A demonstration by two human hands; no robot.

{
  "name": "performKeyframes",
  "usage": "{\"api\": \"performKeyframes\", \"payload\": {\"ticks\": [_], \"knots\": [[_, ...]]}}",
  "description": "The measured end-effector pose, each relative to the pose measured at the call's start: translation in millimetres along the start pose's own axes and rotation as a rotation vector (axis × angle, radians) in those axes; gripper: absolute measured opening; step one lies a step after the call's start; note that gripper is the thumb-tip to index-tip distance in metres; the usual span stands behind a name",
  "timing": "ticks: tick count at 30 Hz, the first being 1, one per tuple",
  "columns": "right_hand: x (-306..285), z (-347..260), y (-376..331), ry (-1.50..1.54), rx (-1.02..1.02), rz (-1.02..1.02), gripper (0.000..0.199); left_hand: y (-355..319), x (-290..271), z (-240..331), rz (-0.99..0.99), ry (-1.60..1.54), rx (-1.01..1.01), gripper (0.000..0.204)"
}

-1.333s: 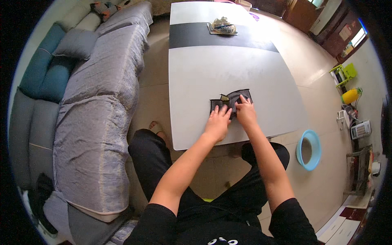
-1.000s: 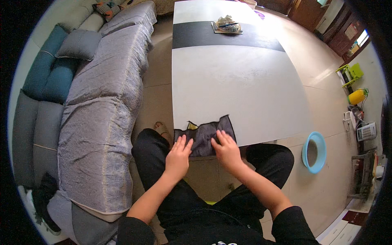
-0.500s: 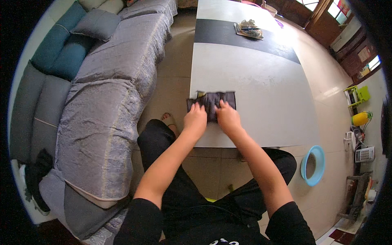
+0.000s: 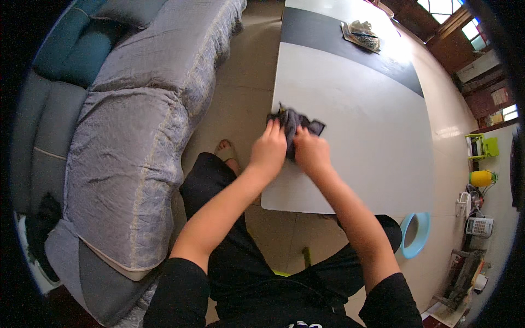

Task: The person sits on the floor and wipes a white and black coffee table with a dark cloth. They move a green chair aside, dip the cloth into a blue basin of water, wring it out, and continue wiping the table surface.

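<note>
A dark, crumpled cloth (image 4: pixel 294 121) is bunched up at the near left part of the white table, close to its left edge. A small yellowish patch shows at its upper left corner. My left hand (image 4: pixel 268 148) grips its left side with the fingers bent over the fabric. On the other side my right hand (image 4: pixel 311 151) is closed on the cloth, fingers curled in. Both hands hide the cloth's lower part, and its outer corners stick up a little and look smeared by motion.
The white table (image 4: pixel 355 147) has a dark band across it, where a plastic-wrapped item (image 4: pixel 361 36) lies on a flat piece. A covered grey sofa (image 4: pixel 123 164) runs along the left. On the floor at right stand a blue basin (image 4: pixel 415 235) and a green stool (image 4: pixel 484 146).
The cloth was spread wider and flatter; now it is drawn together into folds between my hands. My right fingers have curled in more. The whole view has shifted slightly.
</note>
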State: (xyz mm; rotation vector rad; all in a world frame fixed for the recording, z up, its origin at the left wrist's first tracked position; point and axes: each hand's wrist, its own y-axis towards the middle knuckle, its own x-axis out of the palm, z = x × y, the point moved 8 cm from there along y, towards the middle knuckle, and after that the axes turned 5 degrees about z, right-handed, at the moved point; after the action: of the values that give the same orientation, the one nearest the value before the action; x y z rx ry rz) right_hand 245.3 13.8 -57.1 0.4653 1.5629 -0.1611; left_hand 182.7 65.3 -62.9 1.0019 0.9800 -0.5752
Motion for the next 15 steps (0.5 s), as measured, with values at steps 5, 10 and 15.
{"api": "performKeyframes", "payload": {"ticks": [5, 10, 15], "knots": [[0.3, 19.5, 48.1, 0.097, 0.070, 0.084, 0.018, 47.2, 14.7, -43.1, -0.063, -0.375, -0.262, 0.025], [1.4, 4.9, 9.6, 0.213, 0.101, 0.159, 0.021, 1.3, 9.7, -49.5, -0.080, -0.565, -0.343, 0.019], [-11.0, -42.2, -82.8, 0.225, -0.048, 0.070, 0.032, -86.8, -45.6, -9.1, -0.330, -0.457, -0.331, 0.010]]}}
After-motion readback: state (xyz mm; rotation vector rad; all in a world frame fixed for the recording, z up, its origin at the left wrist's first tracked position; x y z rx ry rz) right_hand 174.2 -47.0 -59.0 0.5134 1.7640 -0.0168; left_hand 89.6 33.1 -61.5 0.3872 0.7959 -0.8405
